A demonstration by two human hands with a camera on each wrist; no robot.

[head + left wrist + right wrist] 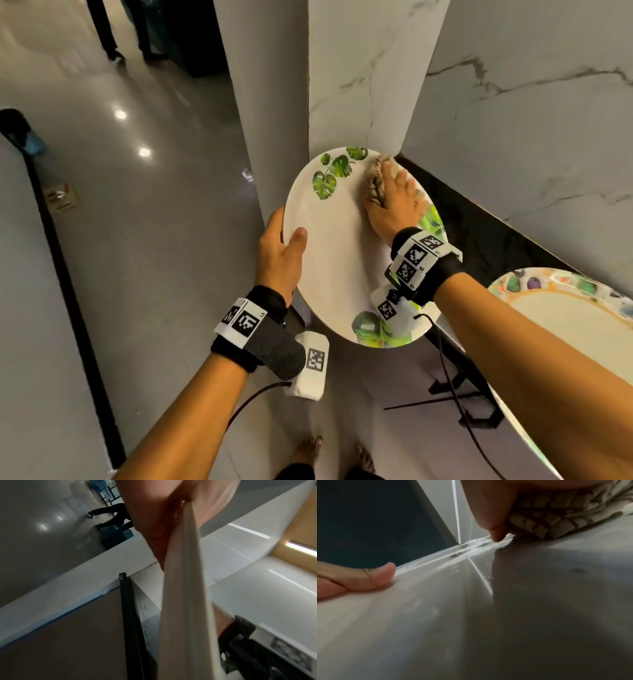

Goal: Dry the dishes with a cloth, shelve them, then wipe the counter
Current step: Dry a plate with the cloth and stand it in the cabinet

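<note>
Plate (337, 246) held; cloth (376, 181) pressed on it.

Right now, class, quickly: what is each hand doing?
Left hand: grips the leaf-print plate by its rim, thumb on top.
Right hand: presses the patterned cloth onto the plate, fingers curled on it.

There are two plates: one leaf-printed plate (339, 246) and one colourful-rimmed plate (568, 329). There is one cloth (375, 183) and two hands.
</note>
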